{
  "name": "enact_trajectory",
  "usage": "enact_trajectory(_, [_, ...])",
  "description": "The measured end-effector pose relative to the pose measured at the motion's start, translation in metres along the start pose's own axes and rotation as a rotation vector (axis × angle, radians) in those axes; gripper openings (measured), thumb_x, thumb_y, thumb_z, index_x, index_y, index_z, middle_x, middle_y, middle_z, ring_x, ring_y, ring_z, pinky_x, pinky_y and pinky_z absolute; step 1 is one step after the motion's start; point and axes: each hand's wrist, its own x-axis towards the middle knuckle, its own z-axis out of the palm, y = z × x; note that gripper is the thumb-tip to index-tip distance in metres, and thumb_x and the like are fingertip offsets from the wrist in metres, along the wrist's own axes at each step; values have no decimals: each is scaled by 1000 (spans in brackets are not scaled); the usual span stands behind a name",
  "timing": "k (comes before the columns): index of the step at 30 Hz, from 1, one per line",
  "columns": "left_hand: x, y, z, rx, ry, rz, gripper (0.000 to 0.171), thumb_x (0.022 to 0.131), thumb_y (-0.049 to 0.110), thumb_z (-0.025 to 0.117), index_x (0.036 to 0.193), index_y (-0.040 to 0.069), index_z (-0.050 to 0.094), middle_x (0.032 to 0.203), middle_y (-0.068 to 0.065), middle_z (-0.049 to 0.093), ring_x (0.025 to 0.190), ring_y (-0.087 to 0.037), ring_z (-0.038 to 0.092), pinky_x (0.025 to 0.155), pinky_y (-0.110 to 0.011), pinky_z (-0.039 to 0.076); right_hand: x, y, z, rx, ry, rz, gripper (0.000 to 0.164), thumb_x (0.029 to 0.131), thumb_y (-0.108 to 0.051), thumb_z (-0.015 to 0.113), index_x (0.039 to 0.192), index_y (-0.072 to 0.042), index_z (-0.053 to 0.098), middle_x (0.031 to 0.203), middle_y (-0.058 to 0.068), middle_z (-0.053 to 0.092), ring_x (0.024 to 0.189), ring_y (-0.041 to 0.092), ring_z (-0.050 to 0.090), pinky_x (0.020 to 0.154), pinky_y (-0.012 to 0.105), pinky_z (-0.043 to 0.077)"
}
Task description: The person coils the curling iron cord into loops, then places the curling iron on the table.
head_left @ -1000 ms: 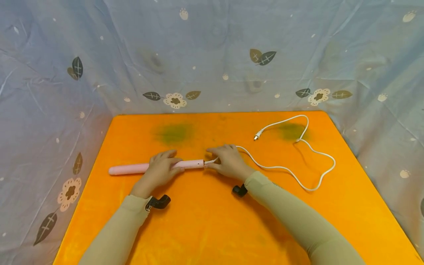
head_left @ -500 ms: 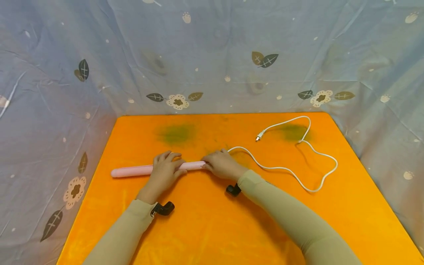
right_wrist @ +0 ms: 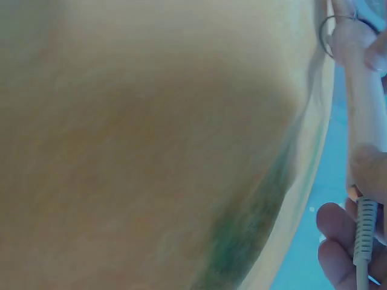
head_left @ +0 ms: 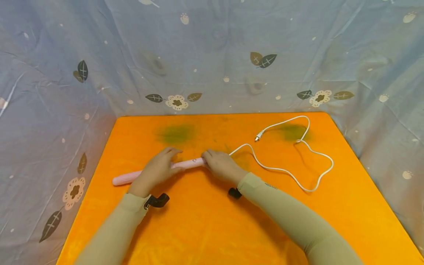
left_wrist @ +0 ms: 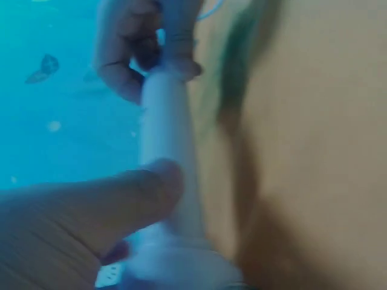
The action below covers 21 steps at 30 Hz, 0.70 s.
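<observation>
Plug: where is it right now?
In the head view, the white plug lies on the orange table, right of centre and towards the back, beyond the right hand and just left of a green patch.

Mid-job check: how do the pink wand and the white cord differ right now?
The pink wand is a thick, straight rod; the white cord is thin and winding. The left hand and right hand grip the wand, while most of the cord lies loose on the orange tabletop. The wand's free end is rounded; the cord's ends in a plug. Shared: they join at the wand's end by the right hand.
</observation>
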Motion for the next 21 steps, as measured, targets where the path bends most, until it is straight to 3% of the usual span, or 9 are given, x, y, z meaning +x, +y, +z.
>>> enact_trajectory(4, [5, 4, -4, -14, -113, -41, 54, 88, 36, 72, 135, 13, 58, 119, -5, 65, 93, -21, 63, 83, -43, 51, -2, 0, 0, 9, 71, -28, 12, 99, -17, 58, 107, -8, 56, 92, 4, 53, 72, 16, 56, 65, 28, 51])
enact_trajectory(11, [13, 18, 1, 57, -217, 21, 19, 93, 27, 67, 111, 21, 69, 87, 2, 64, 71, -18, 53, 71, -35, 45, -4, 3, 3, -12, 119, -72, 12, 98, -15, 59, 106, -7, 54, 92, 3, 51, 71, 15, 53, 63, 27, 49])
enact_trajectory(15, [12, 22, 5, 102, -188, 59, 11, 93, 24, 67, 103, 20, 66, 80, 1, 61, 68, -20, 53, 65, -38, 45, -7, 4, 4, -7, 110, -50, 15, 98, -17, 60, 108, -8, 53, 94, 3, 51, 69, 14, 52, 60, 25, 49])
enact_trajectory(21, [5, 20, 11, 160, -69, 61, 33, 94, 26, 65, 125, 17, 64, 101, -4, 68, 88, -24, 64, 78, -44, 51, -16, 13, -6, 33, 95, 52, 17, 98, -20, 60, 113, -13, 56, 92, -1, 56, 61, 16, 53, 54, 29, 48])
